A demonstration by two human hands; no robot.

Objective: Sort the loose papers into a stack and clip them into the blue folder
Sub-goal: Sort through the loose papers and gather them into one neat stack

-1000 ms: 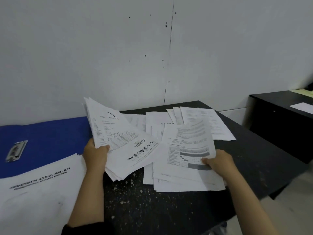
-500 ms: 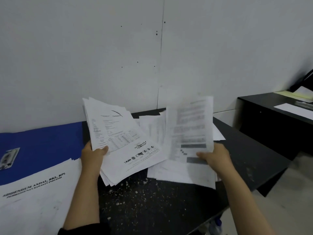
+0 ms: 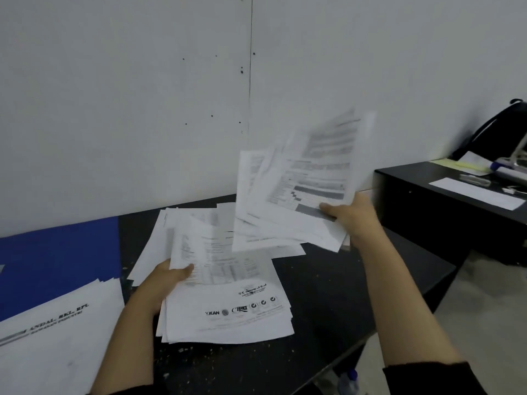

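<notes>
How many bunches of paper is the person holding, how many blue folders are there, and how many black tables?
Paper bunches in hands: 2 (left bunch, right bunch)
Blue folders: 1
Black tables: 2 (near table, side table)
Total: 5

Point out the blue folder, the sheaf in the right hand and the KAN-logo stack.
blue folder (image 3: 57, 258): head view, bare cover.
raised sheaf (image 3: 299, 195): head view, top sheet's middle.
KAN-logo stack (image 3: 228, 317): head view, top sheet's lower part.

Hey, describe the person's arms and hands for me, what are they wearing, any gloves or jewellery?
Both hands are bare: no gloves on the left hand or the right hand, and no rings, watch or bracelet show. The forearms are uncovered. A dark sleeve, pushed up, shows at the right arm's lower end; the left arm's sleeve is not clearly in view.
</notes>
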